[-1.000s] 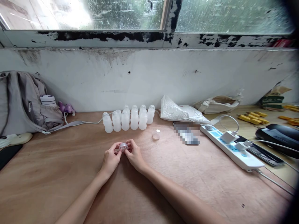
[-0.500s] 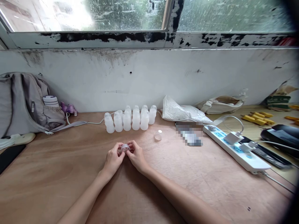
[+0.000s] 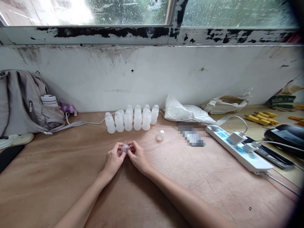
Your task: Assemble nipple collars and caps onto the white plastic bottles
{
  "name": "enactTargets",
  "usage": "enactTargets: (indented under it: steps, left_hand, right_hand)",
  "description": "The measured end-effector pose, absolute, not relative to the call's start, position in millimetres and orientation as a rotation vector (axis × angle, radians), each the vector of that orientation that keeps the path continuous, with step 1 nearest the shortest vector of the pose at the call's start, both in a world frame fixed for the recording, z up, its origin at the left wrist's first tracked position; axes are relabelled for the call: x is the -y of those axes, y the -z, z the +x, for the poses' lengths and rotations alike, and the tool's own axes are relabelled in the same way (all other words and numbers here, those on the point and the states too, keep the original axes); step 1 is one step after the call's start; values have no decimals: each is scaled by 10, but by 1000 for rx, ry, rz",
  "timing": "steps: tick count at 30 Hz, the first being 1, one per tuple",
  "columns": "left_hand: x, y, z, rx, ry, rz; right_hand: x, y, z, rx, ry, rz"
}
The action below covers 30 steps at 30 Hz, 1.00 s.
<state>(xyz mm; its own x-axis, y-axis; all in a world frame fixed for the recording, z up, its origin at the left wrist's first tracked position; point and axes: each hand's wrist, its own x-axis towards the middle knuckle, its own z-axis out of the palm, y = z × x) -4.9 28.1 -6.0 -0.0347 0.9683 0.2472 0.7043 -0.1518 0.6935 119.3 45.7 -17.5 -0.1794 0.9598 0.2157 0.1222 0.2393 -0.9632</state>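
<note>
Head view: a small clear cap (image 3: 125,148) is being pinched between the left hand (image 3: 113,160) and right hand (image 3: 137,156), fingers of both clenched on its rim, low over the counter (image 3: 59,177). Fitting or twisting seems underway; a steady, aligned turn is being called for next.

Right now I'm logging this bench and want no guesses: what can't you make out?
Head view only:
- Small clear part: mostly covered by the left hand and right hand; shape unclear.
- Item by the power strip: pixelated patch.
- Backpack: cut by the left edge.
- Bottles: contents unreadable.
</note>
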Motion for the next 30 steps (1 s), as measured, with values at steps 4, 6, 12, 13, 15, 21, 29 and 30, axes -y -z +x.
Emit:
enactTargets:
  steps: [4, 6, 12, 13, 15, 21, 29, 30]
  left_hand:
    - [-275, 82, -46, -1718, -1032, 1844]
    - [-271, 101, -47, -1688, -1064, 1800]
    - [-245, 108, -35, -1538, -1131, 1708]
    - [-243, 105, -31, -1517, -1135, 1693]
    - [-245, 100, -24, -1495, -1144, 1660]
    - [-253, 94, -9, -1503, -1167, 1604]
    - [-247, 88, -9, -1582, -1115, 1726]
    - [-246, 90, -9, -1586, -1120, 1728]
  right_hand:
    - [-451, 167, 1194, 1541, -1071, -1076]
    - [-444, 146, 1198, 1551, -1047, -1091]
    - [-429, 95, 1218, 1583, -1013, -1104]
    - [-428, 92, 1221, 1591, -999, -1104]
    - [-428, 91, 1224, 1598, -972, -1106]
    - [-439, 114, 1226, 1563, -1020, -1110]
    - [-434, 143, 1225, 1538, -1053, -1086]
    - [-431, 141, 1224, 1545, -1046, -1086]
